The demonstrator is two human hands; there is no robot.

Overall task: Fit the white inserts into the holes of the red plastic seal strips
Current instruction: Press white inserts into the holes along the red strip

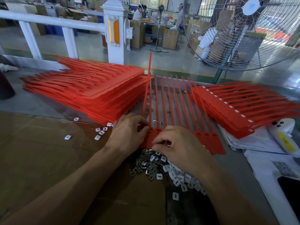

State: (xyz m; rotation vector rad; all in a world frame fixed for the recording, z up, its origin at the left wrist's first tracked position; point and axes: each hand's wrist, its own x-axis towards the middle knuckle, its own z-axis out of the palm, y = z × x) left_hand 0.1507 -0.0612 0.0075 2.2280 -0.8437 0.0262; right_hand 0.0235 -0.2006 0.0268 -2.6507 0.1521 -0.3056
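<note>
Both forearms reach forward over the desk (48, 101). The left hand (128, 132) lies palm down with its fingertips curled onto the head end of a red seal strip sheet (211, 143), pinching it there. The right hand (177, 143) arches over the sheet's near edge, fingers bent together, pinching something small I cannot make out. A heap of white inserts (177, 176) lies on cardboard (40, 151) just below. A stack of unfilled strips (90, 88) sits left, a stack of fitted strips (240, 111) right.
</note>
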